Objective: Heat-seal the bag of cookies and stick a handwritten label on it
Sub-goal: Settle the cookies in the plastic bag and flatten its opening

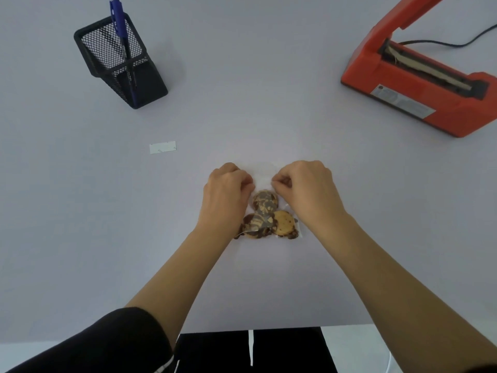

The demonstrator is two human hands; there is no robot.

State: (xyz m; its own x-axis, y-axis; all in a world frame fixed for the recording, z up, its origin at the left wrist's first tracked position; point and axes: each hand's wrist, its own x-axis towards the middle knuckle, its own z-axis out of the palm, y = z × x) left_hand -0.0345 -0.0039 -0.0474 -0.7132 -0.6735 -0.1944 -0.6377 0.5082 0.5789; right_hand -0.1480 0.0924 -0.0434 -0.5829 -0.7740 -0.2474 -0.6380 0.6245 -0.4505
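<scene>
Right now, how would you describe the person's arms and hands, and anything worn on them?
A black sleeve covers the left arm down to about the elbow; the right arm shows no sleeve. Neither the left hand nor the right hand wears a glove, ring or watch.

Orange, black and biscuit-brown on a pale grey table (pixel 242 117).

Upper right of the frame, the heat sealer (pixel 419 84) is bright orange-red, with a black slot holding a pale strip, a silver-grey plate on its side and a black cable (pixel 441 44). Upper left, the pen holder (pixel 118 63) is black wire mesh in a fine diamond grid, with a blue pen (pixel 117 20) in it. The label (pixel 162 147), left of centre, is white. At centre the bag (pixel 263 175) is clear; its cookies (pixel 283 223) are tan, marbled and blotched with dark brown. Lower left, a sleeve (pixel 107 343) is black.
</scene>
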